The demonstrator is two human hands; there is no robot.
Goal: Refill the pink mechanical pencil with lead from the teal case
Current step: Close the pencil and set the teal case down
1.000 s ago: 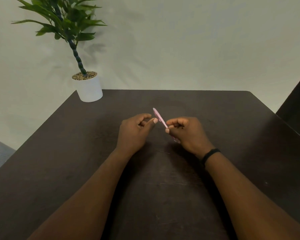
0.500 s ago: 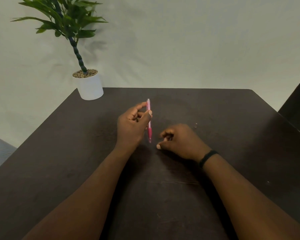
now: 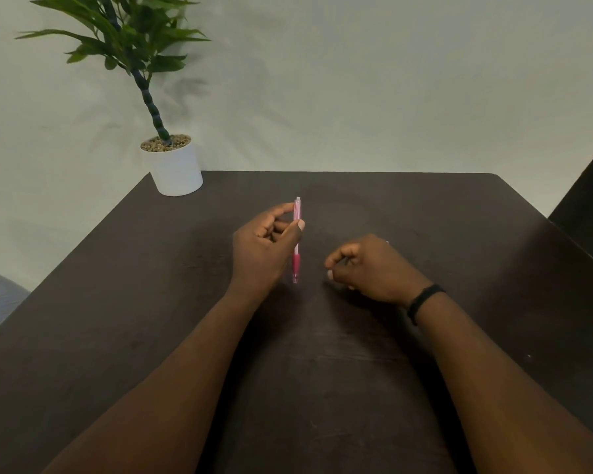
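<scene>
Pink mechanical pencil (image 3: 296, 239) pinched upright between thumb and index of the left hand (image 3: 262, 248), above the middle of the dark table (image 3: 117, 302). Long axis pretty much vertical in frame, darker grip and tip pointing down toward the tabletop, pale cap end up. Left forearm angled in from lower left, other fingers curled loosely. Right hand (image 3: 370, 268) just beside, knuckles up, fingers curled in tight; can't tell if anything's inside. Black band (image 3: 425, 301) on that wrist. Potted plant (image 3: 172, 162) at far-left corner.
</scene>
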